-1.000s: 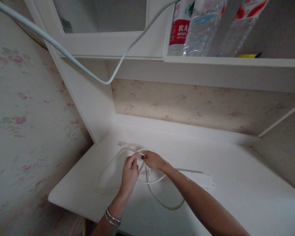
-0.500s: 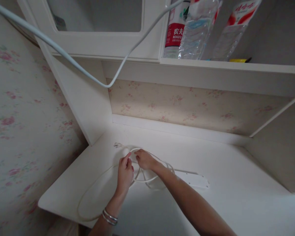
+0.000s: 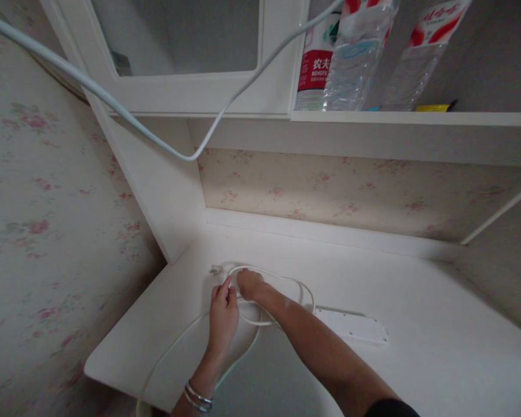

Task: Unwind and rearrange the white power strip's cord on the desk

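Note:
A white power cord (image 3: 282, 277) lies in loose loops on the desk, leading to a white power strip (image 3: 353, 326) at the right. Its plug (image 3: 217, 270) rests just beyond my hands. My left hand (image 3: 224, 313), with metal bangles (image 3: 197, 398) on the wrist, pinches the cord between thumb and forefinger. Close beside it, my right hand (image 3: 249, 284) is closed at the same cord, inside the loops; its fingertips are partly hidden. One length of cord runs left and drops over the desk's front edge.
The white desk (image 3: 417, 301) has a side panel and a low back ledge. Overhead, plastic bottles (image 3: 356, 58) stand on an open shelf (image 3: 417, 117) beside a glass-fronted cabinet (image 3: 200, 92). A thick pale cable (image 3: 143, 126) hangs across the upper view. Flowered wallpaper covers the left wall.
My right hand has curled more tightly and turned downward among the loops. The cord loops have shifted, and a strand now trails below my left hand. The view has moved slightly.

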`<state>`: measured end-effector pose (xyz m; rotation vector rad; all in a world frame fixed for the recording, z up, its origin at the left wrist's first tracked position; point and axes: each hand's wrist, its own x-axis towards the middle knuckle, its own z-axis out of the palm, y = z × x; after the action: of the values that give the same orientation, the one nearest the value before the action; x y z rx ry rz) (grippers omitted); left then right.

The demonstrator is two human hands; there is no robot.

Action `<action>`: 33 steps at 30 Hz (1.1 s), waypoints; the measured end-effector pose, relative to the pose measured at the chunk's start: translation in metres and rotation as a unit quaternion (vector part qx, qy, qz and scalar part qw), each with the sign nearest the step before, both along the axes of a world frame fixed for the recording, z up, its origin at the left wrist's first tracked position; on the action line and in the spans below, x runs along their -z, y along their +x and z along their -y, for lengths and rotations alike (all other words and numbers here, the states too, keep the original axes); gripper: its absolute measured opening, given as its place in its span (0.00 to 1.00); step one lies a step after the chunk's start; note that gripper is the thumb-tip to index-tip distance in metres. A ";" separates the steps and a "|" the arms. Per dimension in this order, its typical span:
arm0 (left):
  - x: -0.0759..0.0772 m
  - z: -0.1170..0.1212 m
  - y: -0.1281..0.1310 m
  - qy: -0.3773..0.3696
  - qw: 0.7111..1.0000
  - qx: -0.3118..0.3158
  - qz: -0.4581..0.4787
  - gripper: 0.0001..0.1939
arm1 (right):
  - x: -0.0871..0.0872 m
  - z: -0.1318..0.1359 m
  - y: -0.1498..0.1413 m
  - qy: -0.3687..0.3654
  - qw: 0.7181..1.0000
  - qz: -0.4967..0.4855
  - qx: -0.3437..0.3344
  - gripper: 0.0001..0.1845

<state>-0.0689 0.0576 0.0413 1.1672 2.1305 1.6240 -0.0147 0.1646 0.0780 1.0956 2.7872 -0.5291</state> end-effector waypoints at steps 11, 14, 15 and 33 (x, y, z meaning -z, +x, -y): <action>-0.026 -0.022 -0.029 -0.121 0.982 -0.069 -0.124 0.23 | -0.035 -0.002 0.125 -0.083 0.947 -0.262 0.168 0.23; -0.025 -0.025 -0.037 -0.160 0.975 -0.028 -0.153 0.20 | -0.066 -0.006 0.158 -0.234 0.757 -0.561 0.240 0.26; -0.025 -0.026 -0.038 -0.173 0.971 -0.010 -0.165 0.18 | -0.079 -0.007 0.168 -0.284 0.690 -0.626 0.225 0.25; -0.068 -0.046 0.060 -0.206 0.879 0.233 -0.360 0.15 | -0.272 -0.013 0.228 -0.227 0.500 -0.834 0.061 0.29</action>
<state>-0.0090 0.1034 0.1092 2.1207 2.1318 0.5120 0.2132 0.1776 0.3500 0.4904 2.7023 -3.6920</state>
